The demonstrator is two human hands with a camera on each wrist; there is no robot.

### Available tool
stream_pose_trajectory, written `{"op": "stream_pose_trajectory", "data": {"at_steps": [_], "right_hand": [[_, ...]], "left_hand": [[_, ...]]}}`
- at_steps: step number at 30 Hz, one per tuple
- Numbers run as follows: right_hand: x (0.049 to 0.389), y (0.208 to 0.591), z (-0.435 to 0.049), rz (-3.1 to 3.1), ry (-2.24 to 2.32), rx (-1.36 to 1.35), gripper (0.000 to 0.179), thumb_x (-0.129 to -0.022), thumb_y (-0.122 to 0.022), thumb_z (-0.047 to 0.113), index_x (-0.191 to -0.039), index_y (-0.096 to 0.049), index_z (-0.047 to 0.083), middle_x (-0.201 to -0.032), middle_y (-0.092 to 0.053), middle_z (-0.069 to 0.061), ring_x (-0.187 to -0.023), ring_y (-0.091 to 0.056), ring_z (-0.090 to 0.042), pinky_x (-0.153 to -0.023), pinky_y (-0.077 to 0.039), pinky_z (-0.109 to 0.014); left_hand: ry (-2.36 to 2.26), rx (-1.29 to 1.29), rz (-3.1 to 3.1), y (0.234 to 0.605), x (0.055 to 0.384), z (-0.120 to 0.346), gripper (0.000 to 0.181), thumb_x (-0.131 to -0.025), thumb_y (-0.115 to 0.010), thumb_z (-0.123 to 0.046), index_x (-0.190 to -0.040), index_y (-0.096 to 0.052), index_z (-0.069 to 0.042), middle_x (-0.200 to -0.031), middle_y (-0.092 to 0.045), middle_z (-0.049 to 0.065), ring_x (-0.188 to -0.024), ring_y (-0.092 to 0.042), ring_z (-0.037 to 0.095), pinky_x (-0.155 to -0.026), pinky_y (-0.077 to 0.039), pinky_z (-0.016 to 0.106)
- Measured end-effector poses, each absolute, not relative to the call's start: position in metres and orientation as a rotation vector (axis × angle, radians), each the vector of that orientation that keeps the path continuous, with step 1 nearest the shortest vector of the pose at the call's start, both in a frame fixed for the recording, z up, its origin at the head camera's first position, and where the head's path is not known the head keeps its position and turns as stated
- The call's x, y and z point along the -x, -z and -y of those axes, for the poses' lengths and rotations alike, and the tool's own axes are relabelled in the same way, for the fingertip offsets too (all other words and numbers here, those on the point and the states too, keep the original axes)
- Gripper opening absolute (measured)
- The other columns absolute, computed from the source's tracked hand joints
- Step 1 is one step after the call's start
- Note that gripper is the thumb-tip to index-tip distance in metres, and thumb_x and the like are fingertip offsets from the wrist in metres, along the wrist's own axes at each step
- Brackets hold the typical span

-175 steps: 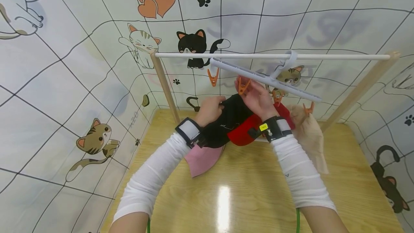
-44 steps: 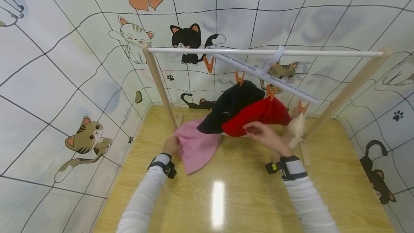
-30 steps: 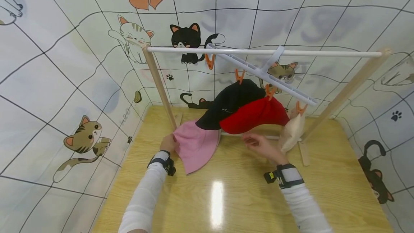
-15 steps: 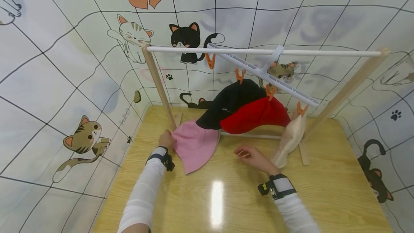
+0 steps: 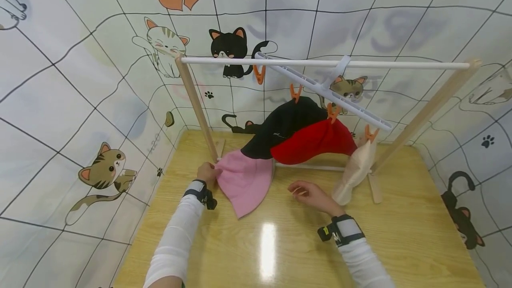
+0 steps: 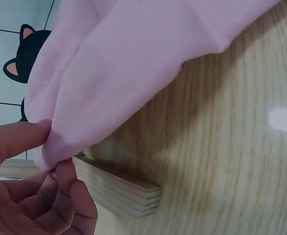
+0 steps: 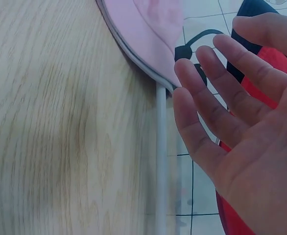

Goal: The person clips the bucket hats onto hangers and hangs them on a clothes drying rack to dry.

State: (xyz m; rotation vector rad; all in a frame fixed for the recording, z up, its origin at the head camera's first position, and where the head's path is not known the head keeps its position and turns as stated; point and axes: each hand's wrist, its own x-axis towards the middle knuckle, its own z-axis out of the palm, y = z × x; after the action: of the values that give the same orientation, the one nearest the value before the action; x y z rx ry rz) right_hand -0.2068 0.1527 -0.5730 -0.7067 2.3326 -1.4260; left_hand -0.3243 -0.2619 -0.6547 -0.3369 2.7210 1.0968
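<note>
A pink bucket hat (image 5: 246, 181) is pinched at its left edge between the thumb and fingers of my left hand (image 5: 207, 173). In the left wrist view the pinched fold of the pink hat (image 6: 114, 63) rises above the wood table. My right hand (image 5: 314, 197) hovers over the table, fingers spread and relaxed, holding nothing. Behind it, a black hat (image 5: 280, 126), a red hat (image 5: 316, 143) and a cream hat (image 5: 354, 174) hang from orange clips on a pale hanger (image 5: 324, 90). A further orange clip (image 5: 259, 74) at the hanger's left end holds nothing.
The hanger hooks over a white rod (image 5: 240, 62) between two wooden posts, left post (image 5: 198, 110) and right post (image 5: 426, 119). A lower white bar (image 5: 308, 167) runs close to the table (image 5: 328, 257). Cat-printed fabric walls surround the table.
Over several seconds both hands have come down from the black hat, which now hangs from a clip. The left hand has gripped the pink hat; the right hand has moved down from beside the red hat.
</note>
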Motion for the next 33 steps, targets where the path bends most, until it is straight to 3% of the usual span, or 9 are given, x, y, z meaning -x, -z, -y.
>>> {"op": "stream_pose_trajectory", "data": {"at_steps": [3,4,7,10,14,16,23,33], "right_hand": [[0.209,0.57,-0.153,-2.331,1.424,0.72,0.027,-0.093,-0.062,0.004,-0.118,-0.06,-0.005,-0.116,-0.06,-0.022,-0.103,-0.058,-0.033,-0.09,-0.047,-0.047],[0.21,0.569,-0.153,-2.335,1.421,0.73,0.027,-0.093,-0.062,0.004,-0.118,-0.06,-0.005,-0.116,-0.06,-0.021,-0.103,-0.058,-0.034,-0.089,-0.047,-0.047],[0.213,0.565,-0.153,-2.342,1.421,0.762,0.026,-0.092,-0.062,0.002,-0.117,-0.06,-0.005,-0.114,-0.062,-0.018,-0.102,-0.058,-0.034,-0.088,-0.048,-0.047],[0.214,0.56,-0.153,-2.343,1.417,0.761,0.027,-0.092,-0.062,0.002,-0.118,-0.06,-0.005,-0.114,-0.062,-0.019,-0.102,-0.059,-0.032,-0.088,-0.048,-0.045],[0.215,0.555,-0.154,-2.332,1.413,0.74,0.028,-0.092,-0.062,0.003,-0.119,-0.059,-0.004,-0.116,-0.061,-0.022,-0.103,-0.058,-0.032,-0.09,-0.047,-0.043],[0.215,0.553,-0.154,-2.329,1.417,0.744,0.028,-0.092,-0.062,0.004,-0.119,-0.059,-0.004,-0.116,-0.061,-0.021,-0.103,-0.057,-0.032,-0.09,-0.047,-0.043],[0.214,0.55,-0.155,-2.319,1.416,0.755,0.028,-0.093,-0.061,0.003,-0.12,-0.058,-0.005,-0.117,-0.06,-0.023,-0.103,-0.058,-0.033,-0.089,-0.048,-0.042],[0.214,0.554,-0.16,-2.308,1.414,0.758,0.027,-0.092,-0.061,0.002,-0.119,-0.059,-0.004,-0.114,-0.061,-0.018,-0.103,-0.057,-0.035,-0.09,-0.047,-0.046]], "left_hand": [[-1.207,0.212,-2.752,0.672,0.333,0.272,0.038,-0.08,-0.074,-0.034,-0.093,-0.065,0.002,-0.088,-0.063,0.017,-0.078,-0.058,0.031,-0.068,-0.048,0.039],[-1.218,0.212,-2.73,0.666,0.333,0.271,0.033,-0.081,-0.073,-0.03,-0.094,-0.066,0.0,-0.089,-0.064,0.016,-0.08,-0.058,0.031,-0.07,-0.049,0.04],[-1.326,0.087,-2.803,0.649,0.329,0.269,0.021,-0.082,-0.069,-0.028,-0.084,-0.066,-0.007,-0.077,-0.063,0.011,-0.067,-0.058,0.027,-0.059,-0.048,0.036],[-1.337,0.091,-2.836,0.607,0.314,0.256,0.017,-0.082,-0.065,-0.017,-0.085,-0.063,0.0,-0.074,-0.062,0.015,-0.063,-0.059,0.029,-0.057,-0.05,0.037],[-1.321,0.115,-2.885,0.56,0.294,0.237,0.015,-0.082,-0.061,-0.005,-0.092,-0.061,0.006,-0.079,-0.062,0.019,-0.064,-0.059,0.028,-0.054,-0.048,0.029],[-1.319,0.106,-2.9,0.551,0.294,0.234,0.015,-0.083,-0.061,-0.003,-0.094,-0.061,0.007,-0.081,-0.061,0.019,-0.064,-0.058,0.025,-0.052,-0.047,0.025],[-1.237,0.004,-2.927,0.525,0.3,0.234,0.016,-0.084,-0.06,-0.003,-0.094,-0.06,0.009,-0.086,-0.063,0.024,-0.07,-0.061,0.033,-0.054,-0.053,0.034],[-1.045,-0.197,-3.113,0.502,0.304,0.237,0.008,-0.081,-0.062,0.0,-0.085,-0.064,0.007,-0.074,-0.061,0.018,-0.067,-0.055,0.032,-0.056,-0.044,0.037]]}}
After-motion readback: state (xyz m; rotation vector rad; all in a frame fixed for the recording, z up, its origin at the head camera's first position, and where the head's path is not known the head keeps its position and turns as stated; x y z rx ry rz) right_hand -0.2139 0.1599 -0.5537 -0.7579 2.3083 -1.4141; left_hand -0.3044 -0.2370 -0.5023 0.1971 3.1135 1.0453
